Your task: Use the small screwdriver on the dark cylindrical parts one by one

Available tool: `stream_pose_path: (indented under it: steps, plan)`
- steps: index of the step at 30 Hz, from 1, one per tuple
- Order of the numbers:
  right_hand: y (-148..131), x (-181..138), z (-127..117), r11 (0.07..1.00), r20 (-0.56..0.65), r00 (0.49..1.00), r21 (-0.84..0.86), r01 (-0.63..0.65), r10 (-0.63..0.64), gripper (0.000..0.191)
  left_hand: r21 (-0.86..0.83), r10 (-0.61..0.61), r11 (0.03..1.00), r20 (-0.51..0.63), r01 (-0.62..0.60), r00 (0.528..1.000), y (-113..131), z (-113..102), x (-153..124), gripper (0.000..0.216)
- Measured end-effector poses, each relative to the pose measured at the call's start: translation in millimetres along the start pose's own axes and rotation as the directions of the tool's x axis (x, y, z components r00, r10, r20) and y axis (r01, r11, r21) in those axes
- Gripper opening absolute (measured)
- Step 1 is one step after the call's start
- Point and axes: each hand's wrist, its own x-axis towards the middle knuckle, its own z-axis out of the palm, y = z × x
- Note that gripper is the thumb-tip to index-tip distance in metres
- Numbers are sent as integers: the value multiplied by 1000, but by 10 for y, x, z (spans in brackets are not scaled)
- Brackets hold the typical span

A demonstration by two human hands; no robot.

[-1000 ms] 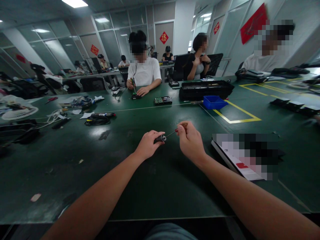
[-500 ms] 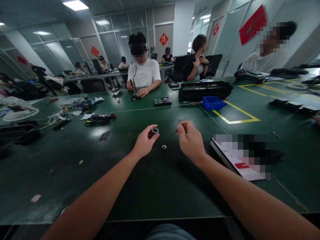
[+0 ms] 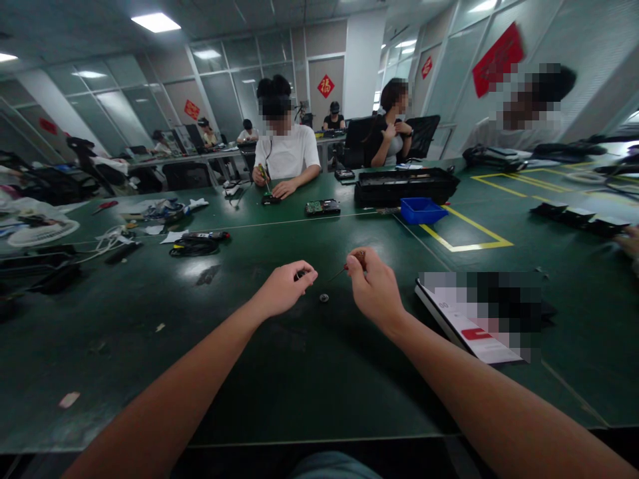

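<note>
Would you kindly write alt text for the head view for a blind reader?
Over a dark green table, the left hand is closed around a small dark part and the right hand pinches a thin red-handled screwdriver. A small round metal ring lies on the table between them.

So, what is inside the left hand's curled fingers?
Only a dark sliver of a small part shows inside the left hand; its fingers cover the rest. A small ring lies apart on the table. The right hand holds a screwdriver.

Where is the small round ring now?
Head view: the small ring lies on the green table, between the left hand and right hand, touching neither.
</note>
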Motion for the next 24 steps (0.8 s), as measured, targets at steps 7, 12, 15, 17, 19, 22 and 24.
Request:
stream_pose_path:
  steps: [7,12,15,17,19,22,24]
  plan:
    - [48,0,28,1000,-4,1000,1,17,-17,19,425,53,893,229,-148,972,-8,270,86,37]
    - [70,1,31,999,10,999,7,33,-33,19,523,34,835,262,-171,964,-11,331,114,26]
    - [61,-1,23,999,20,999,5,31,-32,20,436,9,894,217,-105,976,-44,228,109,25]
    - [52,-1,18,1000,24,999,13,23,-23,20,313,-8,949,148,-39,989,-112,107,101,25]
    - [47,-1,16,1000,34,999,26,10,-11,21,141,-53,989,74,42,996,-216,-45,80,26]
    - [44,0,18,999,55,999,40,-6,4,21,-232,-191,956,-29,179,981,-411,-318,-4,26]
    - [44,-1,20,999,61,998,41,-8,6,21,-482,-275,855,-109,191,955,-541,-526,-100,21]
